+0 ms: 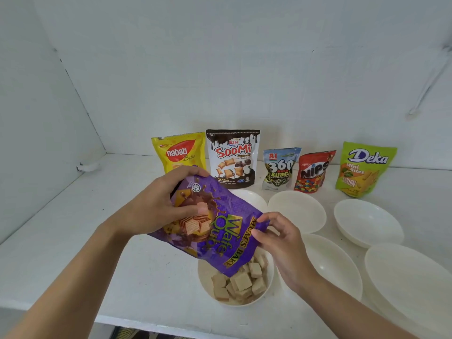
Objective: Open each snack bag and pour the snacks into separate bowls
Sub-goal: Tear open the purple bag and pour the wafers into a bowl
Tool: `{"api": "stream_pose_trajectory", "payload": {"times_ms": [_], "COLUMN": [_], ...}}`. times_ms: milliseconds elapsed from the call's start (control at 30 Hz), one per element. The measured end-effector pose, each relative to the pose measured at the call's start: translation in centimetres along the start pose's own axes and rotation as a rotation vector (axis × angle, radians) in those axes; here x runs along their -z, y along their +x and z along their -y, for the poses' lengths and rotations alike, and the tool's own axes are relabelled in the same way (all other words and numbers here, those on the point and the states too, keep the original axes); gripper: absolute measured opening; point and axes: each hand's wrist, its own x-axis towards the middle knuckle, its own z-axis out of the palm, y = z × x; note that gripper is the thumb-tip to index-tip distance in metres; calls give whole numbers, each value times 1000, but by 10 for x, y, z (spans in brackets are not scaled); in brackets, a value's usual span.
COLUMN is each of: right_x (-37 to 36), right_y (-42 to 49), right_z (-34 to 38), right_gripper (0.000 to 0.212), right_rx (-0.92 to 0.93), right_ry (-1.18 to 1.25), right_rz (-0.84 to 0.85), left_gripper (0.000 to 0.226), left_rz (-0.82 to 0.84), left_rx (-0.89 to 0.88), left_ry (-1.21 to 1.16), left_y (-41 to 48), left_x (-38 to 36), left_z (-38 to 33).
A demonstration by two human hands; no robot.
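Purple bag (215, 223), lettered "MUM'S BAKE" and "Wafer Cube", tilted mouth-down over the nearest bowl (208, 285), which holds pale wafer cubes (242, 282). Left hand (156, 206) grips the bag's raised base; right hand (281, 243) pinches its lower open edge. Standing along the wall, left to right: "nabati Bites" (179, 152), "SOOMi" (232, 157), "360 KUACI" (280, 168), "NIPS" (314, 171), "Deka Mini Bites" (365, 168). Other white bowls (368, 222) sit empty on the white table (73, 228).
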Motion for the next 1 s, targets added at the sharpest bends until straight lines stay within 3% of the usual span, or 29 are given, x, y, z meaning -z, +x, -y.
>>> {"api": "stream_pose_trajectory", "payload": {"times_ms": [100, 267, 500, 633, 800, 1000], "right_x": [0, 5, 5, 6, 6, 7], "right_y": [3, 0, 1, -3, -2, 1], "right_z": [1, -7, -4, -6, 0, -12], "right_gripper": [19, 13, 17, 20, 14, 18], "right_rx": [18, -35, -17, -46, 1, 75], "right_ry": [11, -101, -158, -204, -178, -387], "right_rz": [-29, 68, 70, 116, 118, 180], "left_gripper": [48, 33, 33, 29, 27, 28], "left_rz": [-27, -141, -90, -51, -120, -49], "left_rx": [-47, -116, -186, -227, -248, -255], "left_ry": [35, 106, 125, 252, 264, 315], "left_y": [3, 2, 4, 6, 8, 10], "left_x": [2, 3, 3, 2, 6, 0], "left_z": [2, 7, -6, -10, -16, -21]}}
